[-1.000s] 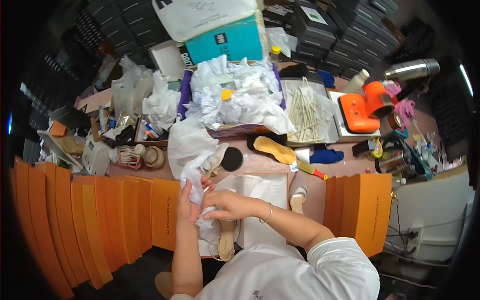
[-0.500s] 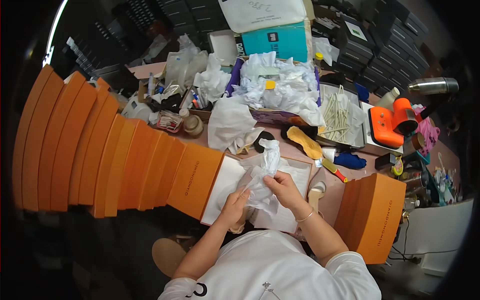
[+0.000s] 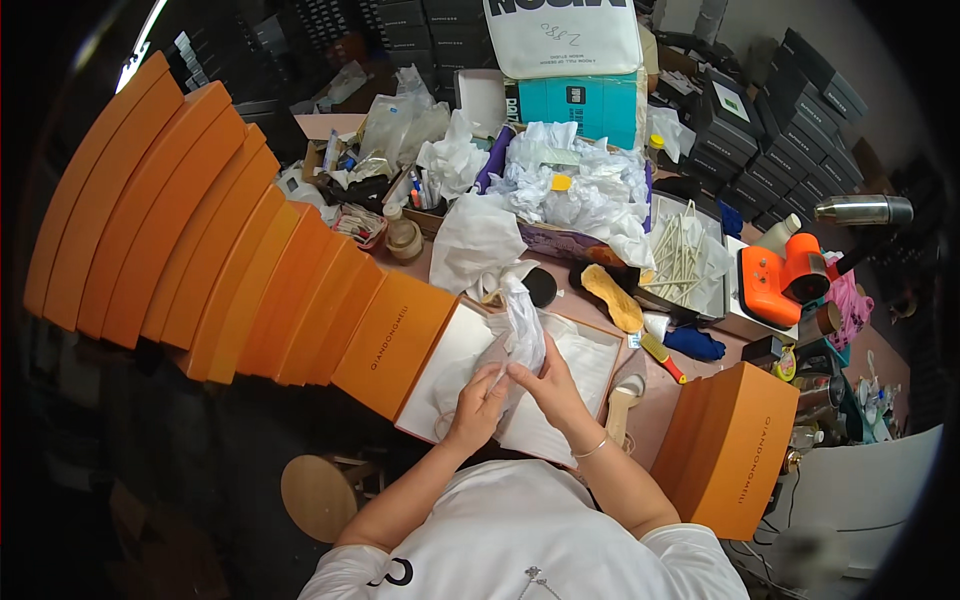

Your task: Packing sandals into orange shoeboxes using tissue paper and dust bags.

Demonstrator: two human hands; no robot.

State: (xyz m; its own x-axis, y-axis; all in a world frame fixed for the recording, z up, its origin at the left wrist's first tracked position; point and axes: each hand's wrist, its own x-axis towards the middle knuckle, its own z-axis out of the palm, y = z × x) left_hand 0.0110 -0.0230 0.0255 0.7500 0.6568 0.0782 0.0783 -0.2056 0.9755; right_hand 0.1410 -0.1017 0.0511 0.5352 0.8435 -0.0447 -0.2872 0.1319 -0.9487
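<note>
Both hands work over an open shoebox (image 3: pixel 604 400) that has white tissue paper lining (image 3: pixel 585 350). My left hand (image 3: pixel 482 408) is closed on the lower part of a crumpled, thin white wrapping sheet (image 3: pixel 522 318). My right hand (image 3: pixel 552 390) grips the same sheet from the other side, its thumb and fingers close to those of the left. The sheet stands up above my fingers in a twisted bunch. Whether something lies inside it is hidden. Just right of the box rests a pale heeled shoe (image 3: pixel 625 393).
Stacked orange shoeboxes (image 3: pixel 250 275) curve along the left, with more orange boxes (image 3: pixel 725 440) at right. Behind my hands stands a carton of crumpled paper (image 3: pixel 580 190). A tray of white sticks (image 3: pixel 682 255), a yellow insole (image 3: pixel 610 297), a red-and-yellow-handled tool (image 3: pixel 662 357) and an orange device (image 3: pixel 775 285) sit farther right.
My hands have drawn closer together on the wrapping sheet, which now forms a narrower, longer bunch. The head view has shifted, so the surroundings appear moved.
</note>
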